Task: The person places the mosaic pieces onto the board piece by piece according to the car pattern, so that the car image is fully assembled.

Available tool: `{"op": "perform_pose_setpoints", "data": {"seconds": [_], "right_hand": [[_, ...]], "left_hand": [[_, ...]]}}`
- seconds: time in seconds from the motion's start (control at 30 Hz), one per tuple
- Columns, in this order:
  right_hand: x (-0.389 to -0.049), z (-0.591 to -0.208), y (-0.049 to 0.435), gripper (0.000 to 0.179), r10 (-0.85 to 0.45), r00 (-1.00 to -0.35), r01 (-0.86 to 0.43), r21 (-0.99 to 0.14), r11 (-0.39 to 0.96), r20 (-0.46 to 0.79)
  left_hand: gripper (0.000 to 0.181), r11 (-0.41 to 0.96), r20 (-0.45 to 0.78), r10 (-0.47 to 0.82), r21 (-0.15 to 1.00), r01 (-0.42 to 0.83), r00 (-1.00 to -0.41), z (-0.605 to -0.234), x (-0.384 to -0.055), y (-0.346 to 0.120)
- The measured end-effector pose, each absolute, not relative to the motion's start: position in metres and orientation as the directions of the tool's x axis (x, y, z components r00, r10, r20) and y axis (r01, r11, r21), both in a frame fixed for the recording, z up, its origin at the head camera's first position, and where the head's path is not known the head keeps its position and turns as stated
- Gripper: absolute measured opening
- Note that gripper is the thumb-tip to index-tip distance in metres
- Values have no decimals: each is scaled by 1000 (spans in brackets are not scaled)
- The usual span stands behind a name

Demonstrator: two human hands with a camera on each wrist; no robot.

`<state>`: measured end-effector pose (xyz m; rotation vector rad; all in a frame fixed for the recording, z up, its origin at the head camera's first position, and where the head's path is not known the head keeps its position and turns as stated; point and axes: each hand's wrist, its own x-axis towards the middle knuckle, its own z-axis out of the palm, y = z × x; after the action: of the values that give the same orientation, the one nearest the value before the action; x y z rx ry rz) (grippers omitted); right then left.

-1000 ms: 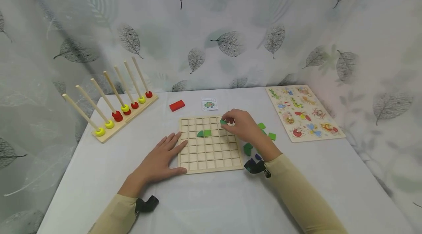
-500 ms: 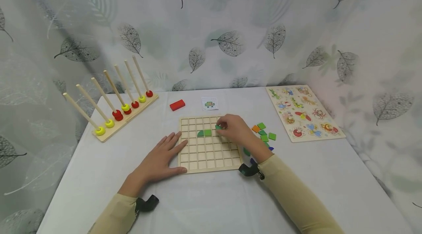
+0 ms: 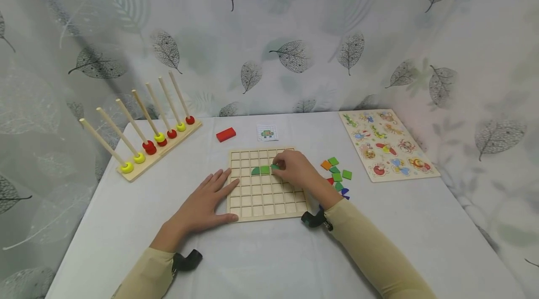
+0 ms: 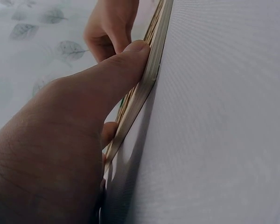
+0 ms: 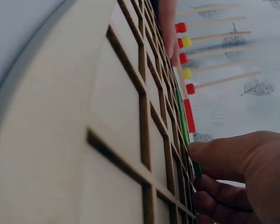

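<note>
A wooden grid board (image 3: 269,218) lies on the white table. My left hand (image 3: 205,203) rests along its left edge with fingers spread, the thumb near the front corner. My right hand (image 3: 298,169) is over the upper middle of the grid, pinching a green curved-edge tile (image 5: 197,169) between thumb and fingers. The tile is right at the cell to the right of a green square tile (image 3: 265,170). Left of that square, a green quarter-round tile (image 3: 255,171) sits in its cell. Fingers partly cover the held tile.
Loose green, orange, red and blue tiles (image 3: 337,177) lie right of the board. A small picture card (image 3: 267,133) and a red block (image 3: 226,134) lie behind it. A peg rack with beads (image 3: 145,163) stands left; an animal puzzle board (image 3: 387,144) lies right.
My right hand has moved left and slightly toward me over the grid, bringing the green tile beside the green square. My left hand has stayed in place.
</note>
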<state>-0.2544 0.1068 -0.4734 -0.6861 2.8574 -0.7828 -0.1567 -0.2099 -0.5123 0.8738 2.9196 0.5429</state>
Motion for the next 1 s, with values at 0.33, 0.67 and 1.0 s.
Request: {"op": "perform_pose_setpoints", "data": {"seconds": [0.33,0.67,1.0], "right_hand": [[-251,-474,106,20,-465,-885,-390,-534,750,-6],[-251,-473,106,18,-472,-881,-396,-550,736,2],[-251,-472,107,19,-474,-880,-396,-552,734,0]], "left_hand": [[101,773,71,543,346,531,-836,-516,-156,-211],[101,781,58,537,344,521,-842,-514,-155,-211],[102,782,61,541,332,528,-839,-511,-156,-210]]}}
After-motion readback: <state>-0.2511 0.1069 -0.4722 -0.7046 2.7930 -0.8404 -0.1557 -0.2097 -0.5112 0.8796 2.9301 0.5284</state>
